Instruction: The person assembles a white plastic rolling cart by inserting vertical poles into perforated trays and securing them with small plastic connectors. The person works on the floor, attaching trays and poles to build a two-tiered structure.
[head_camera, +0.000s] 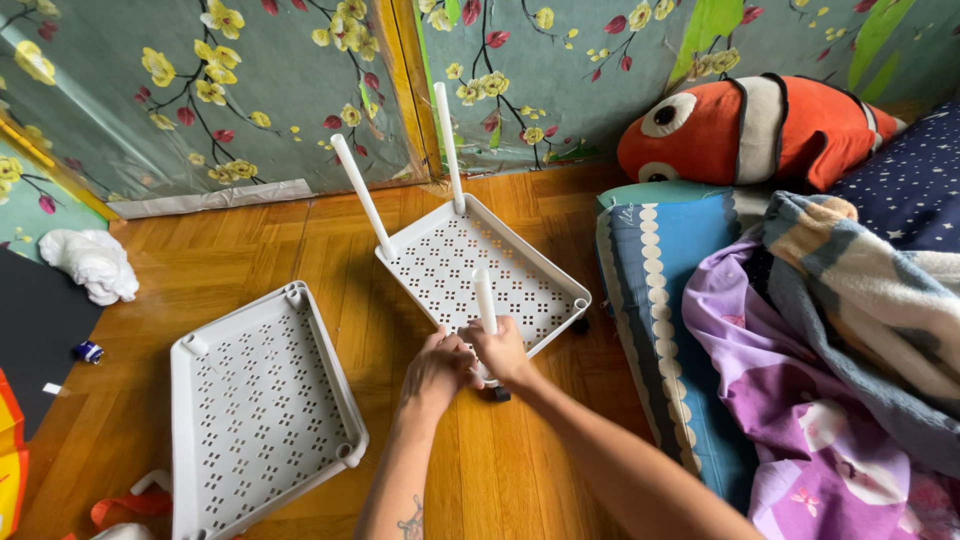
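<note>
Fitting a white pole (484, 297) into the perforated tray's (470, 270) near corner: both hands (470, 362) clasp its base; seating it calls for firm downward pressure

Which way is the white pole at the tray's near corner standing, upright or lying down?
Upright. The pole rises from the near corner of the tray, with the left hand and right hand gripping its base.

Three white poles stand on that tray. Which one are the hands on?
The near-corner pole, closest to the camera. Both the left hand and right hand grip its base; the two far poles stand untouched toward the wall.
</note>
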